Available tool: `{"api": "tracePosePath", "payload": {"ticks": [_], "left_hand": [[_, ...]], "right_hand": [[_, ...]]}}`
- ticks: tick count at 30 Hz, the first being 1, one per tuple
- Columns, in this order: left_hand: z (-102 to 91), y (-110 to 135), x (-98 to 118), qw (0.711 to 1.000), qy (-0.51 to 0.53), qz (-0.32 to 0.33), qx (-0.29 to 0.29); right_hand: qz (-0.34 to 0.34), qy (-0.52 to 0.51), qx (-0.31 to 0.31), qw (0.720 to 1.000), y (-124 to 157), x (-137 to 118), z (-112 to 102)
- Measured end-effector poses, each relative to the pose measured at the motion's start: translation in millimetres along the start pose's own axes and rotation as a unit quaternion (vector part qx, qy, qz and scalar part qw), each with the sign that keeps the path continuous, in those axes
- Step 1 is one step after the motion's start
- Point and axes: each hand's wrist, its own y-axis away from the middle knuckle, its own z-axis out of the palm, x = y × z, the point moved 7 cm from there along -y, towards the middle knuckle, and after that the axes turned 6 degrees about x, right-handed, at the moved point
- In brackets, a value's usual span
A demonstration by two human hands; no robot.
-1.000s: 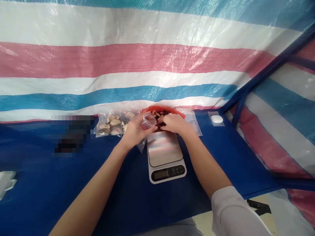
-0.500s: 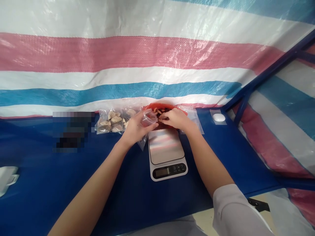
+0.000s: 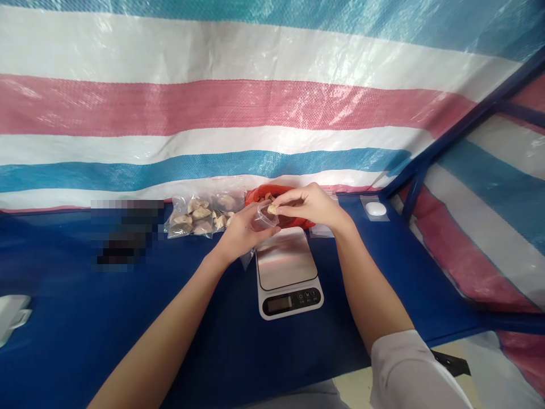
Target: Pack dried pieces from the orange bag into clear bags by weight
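Observation:
My left hand (image 3: 242,230) grips a clear plastic bag (image 3: 264,216) by its mouth, which is held apart. Between thumb and fingertips of my right hand (image 3: 309,205) is a pale yellowish dried piece (image 3: 272,209), right at the bag's opening. Behind both hands sits a red plastic bag (image 3: 276,190) with brown dried pieces inside, partly hidden by my hands. Just in front of it lies a white kitchen scale (image 3: 286,261) with a bare metal plate. What the held bag contains is hidden by my left hand.
Two clear bags with chunky pale pieces (image 3: 193,217) lie left of my left hand. Flat clear bags (image 3: 322,230) are right of the red bag. A white oval object (image 3: 376,209) lies farther right, a white plastic item (image 3: 12,318) far left. A striped sheet (image 3: 213,108) hangs behind.
My right hand has come up out of the red bag with a pale piece and moved to the clear bag's mouth. The view has tilted up slightly.

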Motion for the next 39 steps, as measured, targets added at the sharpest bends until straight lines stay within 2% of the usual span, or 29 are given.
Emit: {"api": "tracePosePath", "payload": {"ticks": [7,12,20,23,28,31,33,36,39], "left_hand": [[4.0,0.0,5.9,1.000,0.020,0.016,-0.010],[4.7,-0.4,8.1,1.000,0.019,0.019,-0.012],[1.6,-1.7,2.0,1.000,0.029,-0.006,-0.001],[-0.6,-1.6,2.8,1.000,0.026,-0.003,0.005],[-11.3,-1.0,3.4,0.999,0.005,0.007,0.037],[-19.1,-1.8,0.9,0.999,-0.006,-0.006,0.051],[-23.1,-2.7,-0.9,0.998,-0.005,-0.016,0.052],[-26.1,-3.7,-3.3,0.999,0.004,-0.028,0.044],[-28.1,-3.8,-5.8,0.999,0.010,-0.030,0.039]], "right_hand": [[-0.019,0.108,-0.046,0.993,-2.0,-10.5,17.6],[-0.030,0.159,-0.051,0.986,-4.0,-13.7,24.3],[0.013,0.134,-0.073,0.988,-4.6,-8.9,26.4],[0.008,0.088,-0.065,0.994,-4.1,-10.0,23.7],[0.004,0.025,-0.016,1.000,-1.1,-3.7,3.1],[0.013,0.074,0.029,0.997,-0.9,11.5,-13.6],[0.028,0.130,0.034,0.991,-2.5,24.8,-17.1],[0.044,0.227,0.003,0.973,-6.9,40.6,-8.0],[0.064,0.324,-0.012,0.944,-11.1,48.2,6.4]]}}
